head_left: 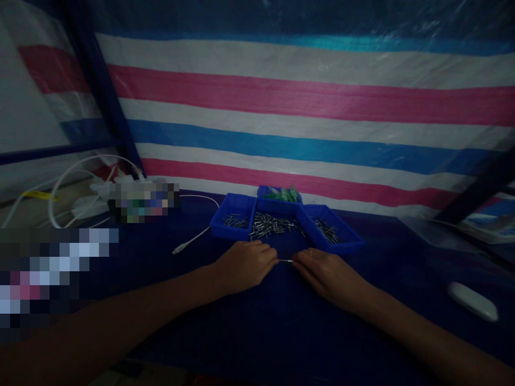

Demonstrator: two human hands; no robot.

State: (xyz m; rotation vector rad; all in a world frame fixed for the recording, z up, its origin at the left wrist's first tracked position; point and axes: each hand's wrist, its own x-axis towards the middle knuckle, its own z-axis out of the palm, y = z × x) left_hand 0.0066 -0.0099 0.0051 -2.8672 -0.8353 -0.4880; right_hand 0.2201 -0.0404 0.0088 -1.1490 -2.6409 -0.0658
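We see the left hand [249, 264] and the right hand [328, 274] facing each other over the dark blue table [281, 332], a narrow gap between them. A thin metal pin [285, 260] bridges that gap: the left fingers pinch one end, the right fingers the other (how far it runs into either grip, we cannot tell). Just beyond the hands we find a heap of metal pins [271, 225], lying between a left blue bin [229, 231] and a right blue bin [348, 246], each with more of them inside. Behind the heap stands a back blue bin [277, 203] holding green pieces [288, 194], too dim for us to identify. Off to the left we notice a white cable [183, 248] with its plug on the table; well to the right lies a rounded white object [472, 301].
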